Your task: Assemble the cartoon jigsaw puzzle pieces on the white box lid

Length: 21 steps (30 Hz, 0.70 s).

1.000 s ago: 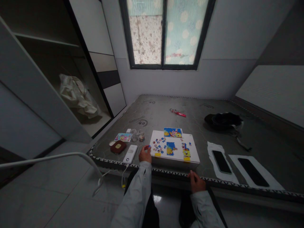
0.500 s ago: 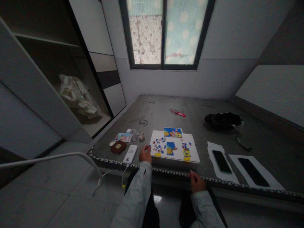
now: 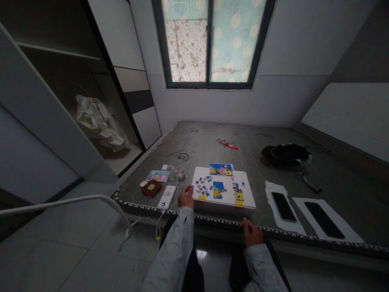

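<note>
My left hand (image 3: 185, 197) is closed in a pinch at the left edge of a white box (image 3: 225, 203); a small blue-and-red jigsaw piece (image 3: 190, 188) shows at its fingertips. My right hand (image 3: 252, 233) hovers by the mattress edge, in front of the box's right corner, fingers pinched together; what they hold, if anything, is too small to make out. Loose jigsaw pieces (image 3: 203, 187) lie scattered on the left of the box top. Two partly joined puzzle sections, a middle one (image 3: 218, 190) and a right one (image 3: 238, 192), lie beside them. A colourful picture card (image 3: 221, 169) rests along the back edge.
On the mattress (image 3: 206, 136), left of the box, are a white power bank (image 3: 167, 197) with a cable, a brown pouch (image 3: 151, 188), a second picture card (image 3: 157, 175) and clear cups (image 3: 180, 174). Phones (image 3: 284, 207) on white sheets and a black cap (image 3: 285, 155) lie right.
</note>
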### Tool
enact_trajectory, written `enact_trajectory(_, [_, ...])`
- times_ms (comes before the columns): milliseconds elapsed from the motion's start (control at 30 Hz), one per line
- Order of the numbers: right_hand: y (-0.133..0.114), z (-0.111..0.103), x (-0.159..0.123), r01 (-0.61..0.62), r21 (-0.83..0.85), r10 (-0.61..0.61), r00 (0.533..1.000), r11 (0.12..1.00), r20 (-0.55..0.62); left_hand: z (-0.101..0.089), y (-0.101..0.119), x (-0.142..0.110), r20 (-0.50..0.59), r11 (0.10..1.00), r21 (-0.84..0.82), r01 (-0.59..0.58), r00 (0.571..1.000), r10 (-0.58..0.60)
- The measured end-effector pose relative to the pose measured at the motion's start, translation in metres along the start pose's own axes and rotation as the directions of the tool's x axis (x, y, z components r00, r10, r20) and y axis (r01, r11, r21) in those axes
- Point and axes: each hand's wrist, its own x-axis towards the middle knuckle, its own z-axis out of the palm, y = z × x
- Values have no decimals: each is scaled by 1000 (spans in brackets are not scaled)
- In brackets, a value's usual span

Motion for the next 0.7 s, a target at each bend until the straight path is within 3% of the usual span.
enact_trajectory(700, [1, 0, 1, 32, -13, -31, 999, 999, 24, 0, -5, 0, 18, 997, 44, -64, 998, 64])
